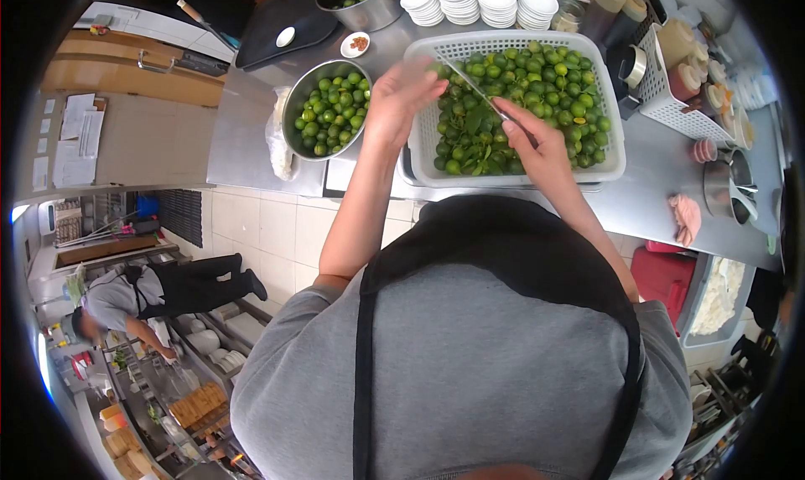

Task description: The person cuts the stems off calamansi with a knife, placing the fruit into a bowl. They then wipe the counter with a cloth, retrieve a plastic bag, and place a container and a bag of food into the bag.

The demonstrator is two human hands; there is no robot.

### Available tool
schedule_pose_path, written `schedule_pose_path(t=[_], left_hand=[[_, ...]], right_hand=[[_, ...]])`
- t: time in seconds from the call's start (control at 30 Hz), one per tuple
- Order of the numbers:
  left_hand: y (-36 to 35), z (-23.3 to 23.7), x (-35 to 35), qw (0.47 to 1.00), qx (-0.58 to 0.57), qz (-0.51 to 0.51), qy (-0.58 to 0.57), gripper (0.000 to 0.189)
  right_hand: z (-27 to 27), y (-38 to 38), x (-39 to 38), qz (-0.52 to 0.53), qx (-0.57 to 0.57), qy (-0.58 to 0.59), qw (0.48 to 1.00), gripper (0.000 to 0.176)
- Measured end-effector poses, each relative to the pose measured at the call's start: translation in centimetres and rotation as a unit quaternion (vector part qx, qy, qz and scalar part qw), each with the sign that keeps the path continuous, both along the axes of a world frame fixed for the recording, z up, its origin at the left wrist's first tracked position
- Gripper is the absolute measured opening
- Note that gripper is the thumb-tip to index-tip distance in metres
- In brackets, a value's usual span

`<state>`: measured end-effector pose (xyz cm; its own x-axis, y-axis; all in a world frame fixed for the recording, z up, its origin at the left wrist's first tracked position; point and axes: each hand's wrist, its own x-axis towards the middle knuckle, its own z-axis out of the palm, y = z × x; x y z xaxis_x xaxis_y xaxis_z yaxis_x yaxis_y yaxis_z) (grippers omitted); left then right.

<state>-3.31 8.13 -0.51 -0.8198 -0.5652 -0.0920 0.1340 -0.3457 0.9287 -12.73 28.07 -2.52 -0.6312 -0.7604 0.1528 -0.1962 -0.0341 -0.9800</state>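
Note:
Small green limes (537,82), some with leaves, fill a white perforated basket (615,136) on the steel counter. My right hand (537,140) is closed round the handle of a knife (470,79), whose blade slants up and left over the limes. My left hand (404,98) is raised at the basket's left edge, blurred by motion; its fingers look spread, but whether a small thing is between them cannot be made out. Left of it stands a steel bowl (289,115) of limes.
Stacked white dishes (457,2) and a small dish (355,45) stand behind. A plastic bag (278,140) lies beside the bowl. Bottles and a white crate (671,111) are at right, near a pink cloth (685,218). Another person (151,294) works at far left.

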Motion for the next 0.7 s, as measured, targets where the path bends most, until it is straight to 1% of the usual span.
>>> schedule_pose_path(t=[0.1,0.2,0.23,0.27,0.3,0.33,0.37,0.4,0.47,0.5,0.57,0.6,0.67,0.7], left_hand=[[0.5,-0.2,-0.4,0.999,0.0,0.024,0.029,0.019],[0.8,-0.1,-0.7,0.998,-0.022,0.038,0.036,0.015],[1.0,-0.1,-0.7,0.998,-0.049,0.034,0.037,0.016],[1.2,-0.1,-0.8,0.996,-0.077,0.03,0.037,0.016],[1.4,-0.1,-0.8,0.996,-0.077,0.029,0.037,0.016],[1.7,-0.1,-0.8,0.994,-0.109,0.005,0.003,0.017],[2.2,0.0,-0.6,0.989,-0.142,-0.018,-0.031,0.018],[3.7,0.8,-0.5,0.982,-0.171,-0.065,-0.05,0.022],[5.1,0.7,-0.6,0.987,-0.126,-0.082,-0.054,0.027],[4.5,0.3,-0.7,0.987,-0.126,-0.082,-0.054,0.027],[2.3,-1.2,-1.3,0.985,-0.162,0.027,-0.051,0.024],[1.5,-1.1,-1.5,0.988,-0.143,0.049,-0.01,0.023],[0.7,-0.4,-1.5,0.991,-0.114,0.068,0.035,0.021],[0.2,-0.3,-1.3,0.99,-0.115,0.071,0.034,0.021]], right_hand=[[0.1,0.0,0.4,0.01,0.008,0.011,1.0,0.029],[0.2,0.0,0.5,-0.003,0.009,0.027,1.0,0.028],[0.3,-0.1,0.4,-0.004,0.009,0.027,1.0,0.028],[0.4,-0.1,0.4,-0.015,-0.002,0.06,0.998,0.028],[0.4,-0.1,0.3,-0.026,-0.013,0.093,0.995,0.028],[0.5,-0.1,0.2,-0.027,-0.013,0.093,0.995,0.028],[0.6,-0.2,0.2,-0.036,0.006,0.064,0.997,0.028],[0.7,-0.2,0.1,-0.045,0.026,0.035,0.998,0.028],[0.8,-0.3,-0.4,-0.053,0.013,0.046,0.997,0.028],[0.9,-0.3,-0.6,-0.062,-0.001,0.058,0.996,0.028],[1.3,0.0,-0.2,-0.044,0.007,0.037,0.998,0.028],[1.5,0.2,-0.1,-0.026,0.015,0.018,0.999,0.028],[1.0,0.2,0.4,-0.015,0.002,0.023,1.0,0.029],[0.7,0.2,0.6,-0.008,0.007,0.014,1.0,0.029]])
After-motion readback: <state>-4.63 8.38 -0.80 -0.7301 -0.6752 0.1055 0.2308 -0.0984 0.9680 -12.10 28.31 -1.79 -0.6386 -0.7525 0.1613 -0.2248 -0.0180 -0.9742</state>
